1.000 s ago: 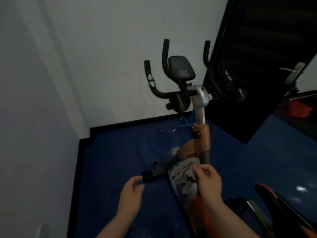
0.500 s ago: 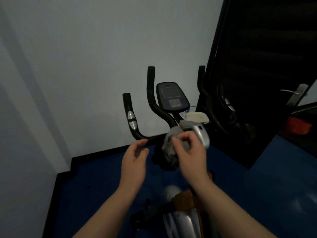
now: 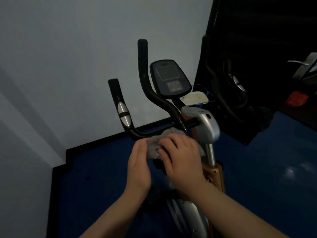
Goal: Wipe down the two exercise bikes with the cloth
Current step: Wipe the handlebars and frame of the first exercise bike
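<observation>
The exercise bike (image 3: 205, 127) rises ahead of my hands, its console (image 3: 169, 78) too dim above them to read, and my right hand (image 3: 181, 158) lies fingers-spread over the grey cloth (image 3: 154, 145) on the handlebar (image 3: 145, 134), my left hand (image 3: 139, 167) cupped against the cloth's left edge.
</observation>
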